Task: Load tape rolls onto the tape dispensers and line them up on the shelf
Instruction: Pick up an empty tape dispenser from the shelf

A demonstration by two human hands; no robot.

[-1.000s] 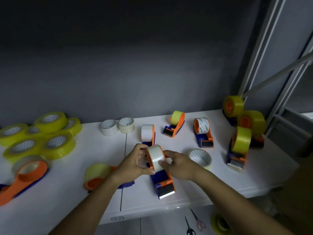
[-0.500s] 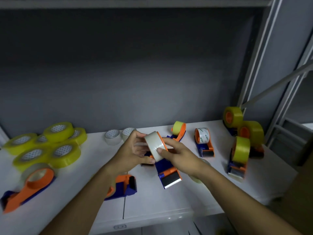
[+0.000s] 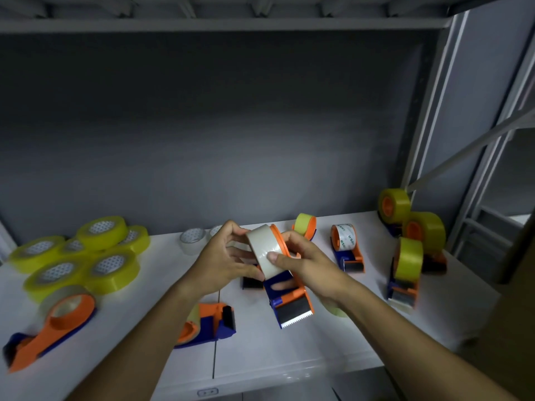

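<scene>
Both hands, left (image 3: pixel 223 259) and right (image 3: pixel 311 263), grip a white-rolled dispenser (image 3: pixel 285 287) above the shelf (image 3: pixel 289 348); several stand loaded, yellow rolls (image 3: pixel 78 256) remain.

A single wide-angle head-worn camera looks forward and slightly down from close range onto the white shelf (image 3: pixel 289 369), facing the grey back wall (image 3: pixel 231 134) squarely, with both forearms reaching in from the bottom edge and the upper shelf's underside (image 3: pixel 220 24) along the top.
</scene>
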